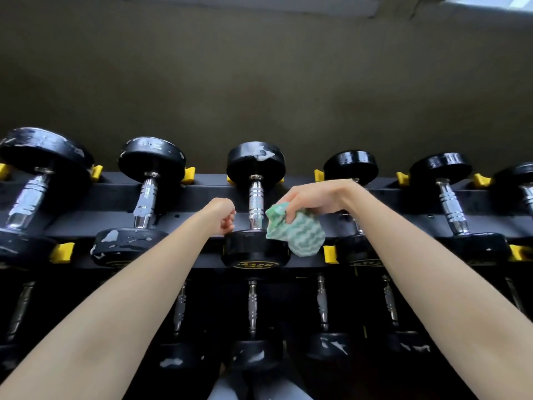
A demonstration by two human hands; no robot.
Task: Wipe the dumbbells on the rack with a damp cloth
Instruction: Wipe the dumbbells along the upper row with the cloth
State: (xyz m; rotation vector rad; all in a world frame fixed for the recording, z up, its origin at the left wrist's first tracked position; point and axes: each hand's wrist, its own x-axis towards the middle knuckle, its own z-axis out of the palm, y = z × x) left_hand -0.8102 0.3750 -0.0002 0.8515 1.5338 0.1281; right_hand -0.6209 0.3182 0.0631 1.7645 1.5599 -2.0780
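head view: the right hand [311, 197] pinches a bunched green-and-white cloth [302, 235] between curled fingers and thumb. the cloth hangs just beside the chrome handle of the centre dumbbell [256, 197] and touches the right edge of its near head. the left hand [223, 213] sits at the left edge of that same head, fingers curled tight with nothing seen in them. the dumbbell lies in its slot on the upper tier of the black rack [109, 194].

to wipe this one well, i judge the cloth should spread flatter in the palm, wrap round the knurled handle and run its full length, then go over both heads, whose worn pale patches may hold grime. the left hand could steady the near head so the dumbbell does not roll in its cradle.

count: one cloth, two hands, six dumbbells on the upper tier, the rightmost cut by the frame edge. on the lower tier at least five handles show, too dark to count surely. three yellow cradle pieces [62, 252] show on the near rail, with more on the far rail.
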